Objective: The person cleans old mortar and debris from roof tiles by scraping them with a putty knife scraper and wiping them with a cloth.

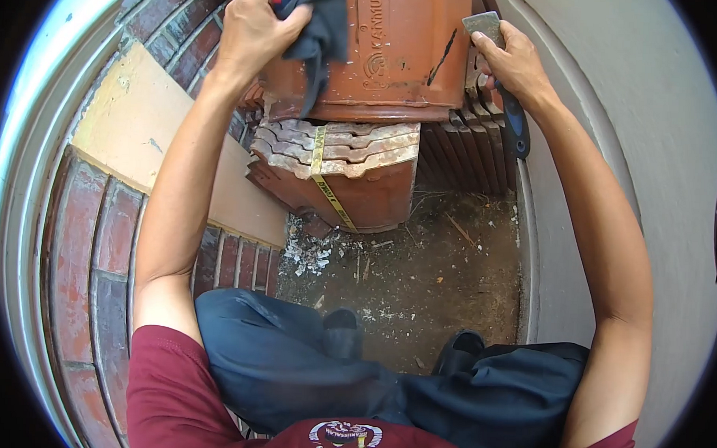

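My left hand (259,27) is closed on a dark grey cloth (322,33) with a bit of red, at the upper left of a large orange roof tile (404,52). Raised lettering and a dark streak mark the tile's face. At the tile's right edge my right hand (518,64) grips a putty knife (484,25); its flat metal blade points up and left, and its dark blue handle hangs below the hand. Under the tile stands a bundle of tiles (360,188) bound with a yellow strap (319,163).
More tiles (467,153) stand on edge behind the bundle at right. A brick wall (97,254) with a pale board (141,114) is at left, a grey wall (654,116) at right. White chips (310,254) lie scattered on the dirty floor (452,267).
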### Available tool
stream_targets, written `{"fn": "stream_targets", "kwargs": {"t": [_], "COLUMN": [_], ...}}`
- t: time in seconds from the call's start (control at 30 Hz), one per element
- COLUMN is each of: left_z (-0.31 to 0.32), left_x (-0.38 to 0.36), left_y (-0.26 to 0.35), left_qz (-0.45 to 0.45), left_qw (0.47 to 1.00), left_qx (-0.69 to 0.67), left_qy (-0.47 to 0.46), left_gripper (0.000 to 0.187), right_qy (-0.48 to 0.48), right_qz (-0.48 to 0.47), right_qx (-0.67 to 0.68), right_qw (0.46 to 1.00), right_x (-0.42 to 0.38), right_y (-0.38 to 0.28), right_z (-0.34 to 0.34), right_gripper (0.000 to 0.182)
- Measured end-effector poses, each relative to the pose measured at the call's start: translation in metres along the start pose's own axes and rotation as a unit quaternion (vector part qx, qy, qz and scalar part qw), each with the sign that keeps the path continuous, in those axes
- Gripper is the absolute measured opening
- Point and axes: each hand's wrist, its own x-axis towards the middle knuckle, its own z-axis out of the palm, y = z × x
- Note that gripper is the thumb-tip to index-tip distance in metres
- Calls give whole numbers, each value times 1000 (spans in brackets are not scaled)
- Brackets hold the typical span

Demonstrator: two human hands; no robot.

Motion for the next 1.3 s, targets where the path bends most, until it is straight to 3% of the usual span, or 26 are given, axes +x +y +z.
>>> {"fn": "stream_targets", "kwargs": {"t": [0.03, 0.07, 0.13, 0.23, 0.3, 0.33, 0.4, 0.5, 0.6, 0.7, 0.8, 0.9, 1.1, 1.2, 1.3], "left_z": [5, 11, 27, 16, -4, -6, -8, -5, 3, 15, 48, 66, 62, 69, 86], "left_x": [-3, -6, -18, -34, -28, -33, -44, -41, -39, -43, -64, -90, -88, -86, -97], "left_y": [13, 20, -10, -15, -8, -13, -19, -16, -1, 25, 39, 56, 48, 60, 81], "left_qz": [-72, -60, 140, 87, 1, -1, -7, -39, -1, -4, 77, 147, 194, 270, 259], "left_qw": [996, 996, 990, 976, 935, 913, 862, 853, 877, 937, 959, 967, 953, 948, 946], "left_qx": [-50, -62, 1, 20, 76, 116, 197, 187, 131, 7, -62, 24, 67, 76, 75], "left_qy": [17, 28, -28, -198, -347, -390, -468, -486, -463, -351, -267, -206, -223, -151, -180], "left_gripper": [36, 35, 35, 32, 33, 32, 30, 27, 24, 23, 24, 29, 38, 41, 43], "right_qy": [2, 3, 2, -4, -6, -4, -2, 0, -1, -54, -84, -93, -104, -95, -91], "right_qz": [0, -1, -8, -15, -8, -2, 4, -18, -22, 14, 16, 19, 8, 4, -3], "right_qx": [0, 1, 1, -1, -7, -6, -3, -12, -27, -22, -30, -46, -73, -71, -64], "right_qw": [1000, 1000, 1000, 1000, 1000, 1000, 1000, 1000, 999, 998, 996, 994, 992, 993, 994], "right_x": [1, 1, 1, -2, -5, -5, -3, 2, 0, -7, -9, -9, -11, -9, -8], "right_y": [1, 3, 0, -3, -4, -2, 1, 5, 0, -6, -2, -4, -2, 1, 2], "right_z": [1, 1, 2, -1, -5, -6, -5, -5, -2, -3, -2, 1, -3, -4, -3], "right_gripper": [30, 30, 30, 30, 31, 31, 31, 32, 32, 30, 29, 30, 31, 31, 30]}}
